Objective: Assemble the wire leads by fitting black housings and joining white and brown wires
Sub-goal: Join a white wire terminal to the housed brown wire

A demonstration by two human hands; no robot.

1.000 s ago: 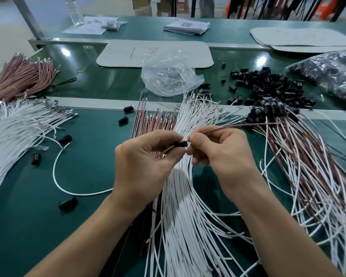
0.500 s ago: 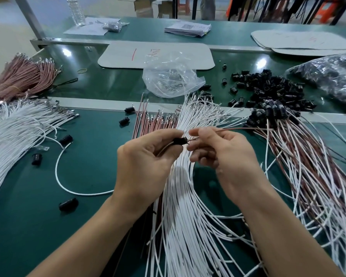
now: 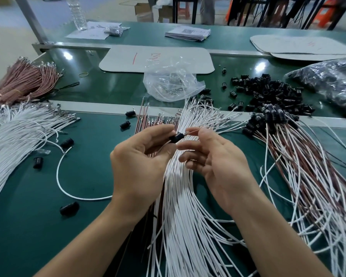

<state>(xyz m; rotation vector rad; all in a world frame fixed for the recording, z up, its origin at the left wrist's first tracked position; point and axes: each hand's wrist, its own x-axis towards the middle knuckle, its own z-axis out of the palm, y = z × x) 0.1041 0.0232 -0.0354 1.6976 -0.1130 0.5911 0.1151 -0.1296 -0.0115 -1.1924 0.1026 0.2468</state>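
— The left hand (image 3: 140, 162) is pinching one black housing (image 3: 176, 137) at centre; the right hand (image 3: 218, 162) is hanging loosely open beside it, gripping nothing.
— Progress?
— Finished leads (image 3: 300, 160) are lying at three o'clock. Many white wires (image 3: 180, 196) and loose housings (image 3: 268, 90) are waiting. I'm judging it roughly midway.

Pale board (image 3: 126, 61), mid-bench: 1 red hand-drawn dash and a red scrawl resembling "NN", reading uncertain. Second pale board (image 3: 284, 44), far right: faint red scrawl, illegible. Stack of printed sheets (image 3: 188, 34): print too small to read.
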